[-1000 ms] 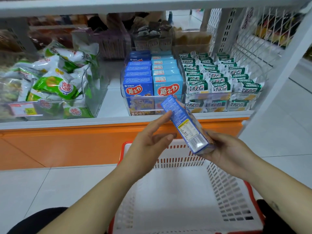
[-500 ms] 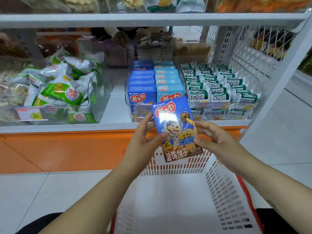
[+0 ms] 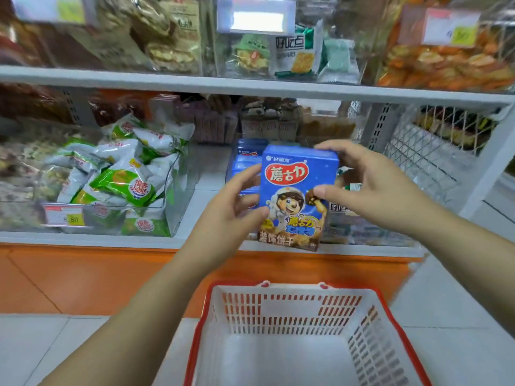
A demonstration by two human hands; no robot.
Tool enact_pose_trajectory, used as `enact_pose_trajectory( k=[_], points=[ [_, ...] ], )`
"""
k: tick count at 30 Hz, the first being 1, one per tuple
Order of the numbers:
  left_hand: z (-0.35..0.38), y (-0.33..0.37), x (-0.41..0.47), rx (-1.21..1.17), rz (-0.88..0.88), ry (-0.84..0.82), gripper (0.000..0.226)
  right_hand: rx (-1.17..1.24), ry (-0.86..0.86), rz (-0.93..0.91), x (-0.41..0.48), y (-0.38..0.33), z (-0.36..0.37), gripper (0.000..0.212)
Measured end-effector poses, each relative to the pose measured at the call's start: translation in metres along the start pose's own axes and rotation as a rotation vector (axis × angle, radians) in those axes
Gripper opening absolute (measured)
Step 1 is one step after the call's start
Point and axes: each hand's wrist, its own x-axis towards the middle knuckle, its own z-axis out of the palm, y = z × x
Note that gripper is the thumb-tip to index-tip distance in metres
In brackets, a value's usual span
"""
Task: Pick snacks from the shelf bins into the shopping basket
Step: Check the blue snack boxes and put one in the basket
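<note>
**Fingers (image 3: 245, 176) of both hands pinch one blue biscuit box (image 3: 295, 196) above the shopping basket (image 3: 289, 310)**

Your left hand (image 3: 231, 215) is just right of the clear bin of green-and-white snack packets (image 3: 119, 176) at nine o'clock. Its fingers are spread along the box's left edge, and the thumb presses on the front face near the lower left corner. The box stands upright at the centre of your view, printed front toward you. It is held in the air in front of the shelf bin of matching blue boxes (image 3: 248, 160), which shows just behind its left edge.

Your right hand (image 3: 381, 190) takes the other side, with fingers curled over the top right corner and the thumb pressed on the right edge of the front. The two hands pinch the box between them, and neither is free. Past the right hand, at three o'clock, is the shelf's wire mesh side panel (image 3: 432, 146).

Down at six o'clock the red-rimmed white basket sits well below the box and apart from it. What shows of its floor holds nothing, though its near end is cut off by the edge of the view.

By my reading you are on the first item: it is out of the bin but not yet dropped in. What is left is to lower this box into the basket, then reach to the bins for more snacks.
</note>
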Motion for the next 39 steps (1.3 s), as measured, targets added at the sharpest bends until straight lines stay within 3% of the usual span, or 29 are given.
enact_pose_trajectory(
  k=[4,7,12,19,25,32,39],
  points=[
    [-0.031,-0.013,0.037,0.313,0.025,0.099,0.046,-0.091,0.264,-0.19,0.037,0.005,0.013,0.051],
    [-0.046,-0.032,0.062,0.539,0.023,0.162,0.04,-0.175,0.31,-0.291,0.07,0.02,0.032,0.052],
    [-0.059,-0.06,0.097,0.749,-0.02,0.184,0.036,-0.259,0.309,-0.272,0.119,0.055,0.061,0.05],
    [-0.07,-0.082,0.117,0.702,-0.031,0.16,0.038,-0.332,0.19,-0.314,0.162,0.085,0.071,0.05],
    [-0.07,-0.087,0.13,0.475,-0.027,0.21,0.065,-0.201,0.149,-0.269,0.19,0.09,0.064,0.057],
    [-0.067,-0.08,0.156,0.484,0.074,0.218,0.074,-0.191,0.02,-0.28,0.207,0.091,0.068,0.056],
    [-0.067,-0.084,0.171,0.711,0.013,0.066,0.048,-0.167,-0.224,-0.009,0.2,0.112,0.083,0.038]
  ],
)
